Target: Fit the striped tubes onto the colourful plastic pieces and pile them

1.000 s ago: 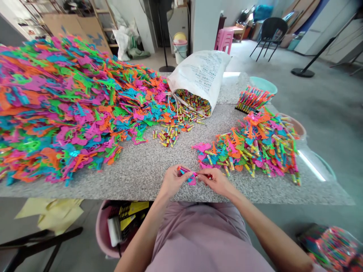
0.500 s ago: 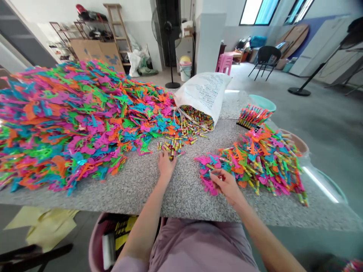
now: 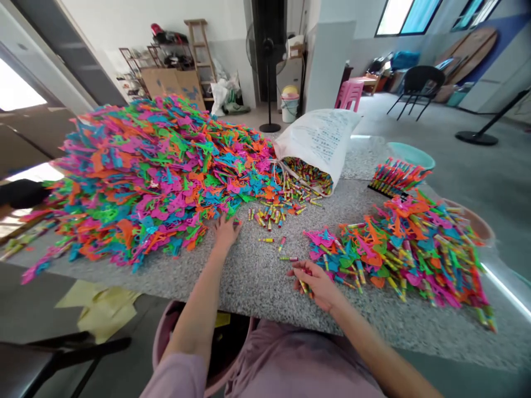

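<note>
My left hand (image 3: 226, 232) reaches to the near right edge of a big heap of flat plastic pieces (image 3: 153, 177) in pink, orange, green and blue. Its fingers are spread, with the tips against the heap; I see nothing held. Curled around several small printed tubes (image 3: 306, 288), my right hand (image 3: 321, 286) is just above the granite table. A few loose tubes (image 3: 267, 240) lie between the hands. Beside my right hand is a smaller pile of plastic pieces joined to tubes (image 3: 390, 243).
A white sack (image 3: 319, 138) lies on its side, spilling tubes onto the granite table (image 3: 257, 282). A black rack (image 3: 388, 190) of upright pieces stands at right, near a green basin (image 3: 412, 155). Below the table edge is a pink tub (image 3: 160, 337).
My left hand has moved left from the spilled tubes to the heap's edge. My right hand has drawn back from the smaller pile and now shows tubes in it. The view has shifted left.
</note>
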A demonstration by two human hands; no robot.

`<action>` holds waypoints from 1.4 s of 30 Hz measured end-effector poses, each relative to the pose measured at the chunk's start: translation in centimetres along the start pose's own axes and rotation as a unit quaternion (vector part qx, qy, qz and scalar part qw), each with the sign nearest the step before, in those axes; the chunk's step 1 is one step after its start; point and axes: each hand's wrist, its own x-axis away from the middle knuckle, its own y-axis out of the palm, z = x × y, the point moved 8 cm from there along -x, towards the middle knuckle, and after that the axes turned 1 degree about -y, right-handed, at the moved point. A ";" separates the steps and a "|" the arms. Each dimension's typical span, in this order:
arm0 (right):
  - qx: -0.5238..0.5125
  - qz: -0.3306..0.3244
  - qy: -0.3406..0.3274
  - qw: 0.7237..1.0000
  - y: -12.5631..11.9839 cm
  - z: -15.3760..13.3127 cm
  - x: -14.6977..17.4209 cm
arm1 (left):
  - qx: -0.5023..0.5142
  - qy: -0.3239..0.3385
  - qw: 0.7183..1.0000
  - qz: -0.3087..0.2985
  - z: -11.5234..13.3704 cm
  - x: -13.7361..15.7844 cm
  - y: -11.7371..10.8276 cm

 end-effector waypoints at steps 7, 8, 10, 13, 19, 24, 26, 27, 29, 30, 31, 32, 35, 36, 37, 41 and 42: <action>0.094 0.061 -0.086 0.990 0.6 1.4 -4.4 | 0.087 0.070 0.994 0.007 1.8 4.1 1.4; 0.090 0.064 -0.103 0.989 0.8 0.8 -5.1 | 0.107 0.064 0.992 0.016 2.0 5.2 1.3; 0.088 0.067 -0.142 0.984 1.4 -0.7 -5.8 | 0.126 0.020 0.991 0.045 1.7 7.2 0.5; 0.062 0.065 -0.145 0.985 1.8 -1.9 -5.2 | 0.073 -0.097 0.987 0.105 0.2 9.3 -1.5; -0.160 -0.021 0.027 0.987 2.9 0.7 -2.0 | 0.012 -0.227 0.973 0.038 -0.3 11.1 -2.3; -0.156 -0.063 -0.007 0.986 1.9 -1.0 -0.5 | 0.315 -0.108 0.943 -0.008 5.8 12.3 -2.1; -0.116 -0.052 -0.030 0.992 0.6 -2.1 0.1 | 0.424 -0.081 0.898 -0.086 8.7 13.3 -1.9; -0.081 -0.034 -0.051 0.995 -0.2 -2.9 0.4 | 0.455 -0.076 0.877 -0.131 10.1 13.8 -1.9; 0.025 0.005 -0.110 0.994 -1.7 -4.7 1.2 | 0.484 -0.059 0.847 -0.210 12.7 14.8 -2.0; 0.087 0.015 -0.143 0.986 -2.0 -5.6 1.7 | 0.489 -0.044 0.838 -0.238 13.8 15.2 -2.1; 0.146 0.020 -0.175 0.974 -2.2 -6.4 2.2 | 0.490 -0.028 0.833 -0.256 14.8 15.4 -2.3; 0.193 0.019 -0.204 0.960 -2.1 -7.0 2.6 | 0.491 -0.012 0.830 -0.267 15.6 15.6 -2.5; 0.264 0.017 -0.255 0.930 -2.1 -8.0 3.8 | 0.489 0.009 0.823 -0.289 17.1 16.0 -2.6; 0.277 0.018 -0.258 0.925 -2.2 -8.0 4.0 | 0.485 0.010 0.821 -0.302 17.4 16.1 -2.5; 0.290 0.018 -0.258 0.921 -2.3 -8.0 4.2 | 0.477 0.013 0.819 -0.317 17.6 16.3 -2.3; 0.335 -0.002 -0.268 0.903 -2.4 -7.9 5.0 | 0.434 0.044 0.837 -0.331 18.1 16.3 -2.1; 0.342 -0.008 -0.271 0.900 -2.4 -8.0 5.1 | 0.426 0.049 0.842 -0.328 18.1 16.2 -2.1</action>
